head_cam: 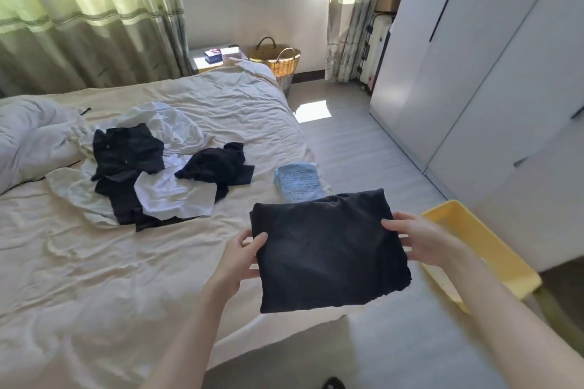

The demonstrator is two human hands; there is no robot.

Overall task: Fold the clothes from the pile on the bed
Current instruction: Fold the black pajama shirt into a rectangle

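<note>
A folded black garment (328, 249) is held flat in the air over the bed's right front corner. My left hand (240, 254) pinches its left edge, thumb on top. My right hand (420, 237) grips its right edge the same way. On the cream bed (126, 278) lies a loose pile of black and white clothes (151, 174), to the left of and beyond the held garment. A folded light-blue patterned garment (297, 181) rests near the bed's right edge, just beyond the black one.
A yellow plastic tub (493, 259) sits on the floor to the right of the bed, under my right forearm. White wardrobes (489, 73) line the right wall. A wicker basket (279, 61) stands past the bed's far corner. A crumpled white duvet (28, 139) lies at the left.
</note>
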